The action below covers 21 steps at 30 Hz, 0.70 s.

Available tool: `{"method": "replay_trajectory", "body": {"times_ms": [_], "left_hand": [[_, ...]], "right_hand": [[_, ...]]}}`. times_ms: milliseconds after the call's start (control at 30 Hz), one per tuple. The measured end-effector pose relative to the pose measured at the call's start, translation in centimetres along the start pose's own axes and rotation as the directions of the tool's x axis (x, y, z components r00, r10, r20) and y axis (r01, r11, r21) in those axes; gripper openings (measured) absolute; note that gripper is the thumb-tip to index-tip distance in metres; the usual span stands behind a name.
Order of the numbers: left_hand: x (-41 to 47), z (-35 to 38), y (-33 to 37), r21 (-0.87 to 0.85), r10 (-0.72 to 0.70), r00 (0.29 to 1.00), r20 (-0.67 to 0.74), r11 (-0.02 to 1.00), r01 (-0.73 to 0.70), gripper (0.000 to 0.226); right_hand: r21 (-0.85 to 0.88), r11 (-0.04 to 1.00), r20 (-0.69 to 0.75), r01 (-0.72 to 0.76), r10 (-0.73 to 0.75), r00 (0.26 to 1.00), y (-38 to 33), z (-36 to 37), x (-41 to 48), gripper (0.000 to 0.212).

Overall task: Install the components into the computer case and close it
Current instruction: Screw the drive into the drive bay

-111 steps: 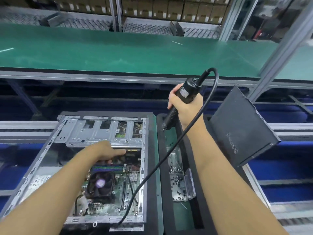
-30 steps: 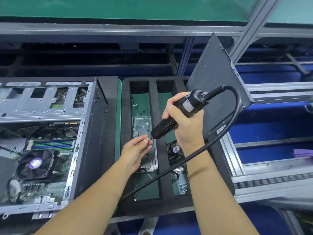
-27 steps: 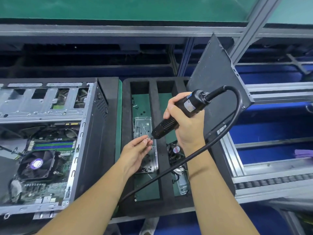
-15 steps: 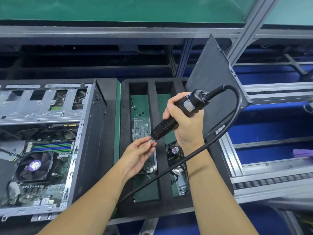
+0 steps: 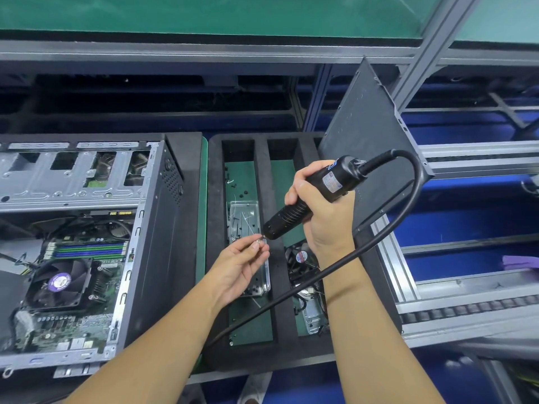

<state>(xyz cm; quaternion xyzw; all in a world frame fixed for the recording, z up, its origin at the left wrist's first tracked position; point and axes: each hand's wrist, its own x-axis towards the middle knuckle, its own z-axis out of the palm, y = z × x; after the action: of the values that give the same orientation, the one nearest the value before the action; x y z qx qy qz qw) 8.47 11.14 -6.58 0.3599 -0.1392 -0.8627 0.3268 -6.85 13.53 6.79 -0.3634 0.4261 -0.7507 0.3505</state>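
Pinching a small screw (image 5: pixel 258 242), the left hand (image 5: pixel 240 265) holds it at the tip of the electric screwdriver (image 5: pixel 309 199) gripped in the right hand (image 5: pixel 325 220), above the foam tray (image 5: pixel 214 199). The open computer case (image 5: pixel 157 258) lies just left of the tray.

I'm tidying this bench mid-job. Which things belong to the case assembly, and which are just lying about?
Job: electric screwdriver in the right hand; screw pinched by the left hand; open computer case; side panel; clear screw box.
Lying about: purple object at far right; loose black screws in the tray.
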Motion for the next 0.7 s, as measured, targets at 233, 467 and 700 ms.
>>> {"method": "replay_trajectory", "body": {"times_ms": [233, 467, 700], "left_hand": [[0.2, -0.1, -0.1, 0.021, -0.041, 0.999, 0.013, 0.999, 0.041, 0.027], [0.0, 0.4, 0.2, -0.158, -0.114, 0.993, 0.020, 0.981, 0.116, 0.035], [-0.5, 1.7, 0.1, -0.407, -0.167, 0.985, 0.036, 0.898, 0.168, 0.020]], "right_hand": [[-0.035, 0.999, 0.062, 0.001, 0.001, 0.998, -0.2, 0.1, -0.1, 0.026], [0.026, 1.000, 0.026, -0.008, 0.007, 1.000, -0.1, 0.0, 0.0, 0.022], [0.101, 0.995, -0.059, -0.027, 0.033, 0.998, -0.1, -0.1, 0.1, 0.021]]}}
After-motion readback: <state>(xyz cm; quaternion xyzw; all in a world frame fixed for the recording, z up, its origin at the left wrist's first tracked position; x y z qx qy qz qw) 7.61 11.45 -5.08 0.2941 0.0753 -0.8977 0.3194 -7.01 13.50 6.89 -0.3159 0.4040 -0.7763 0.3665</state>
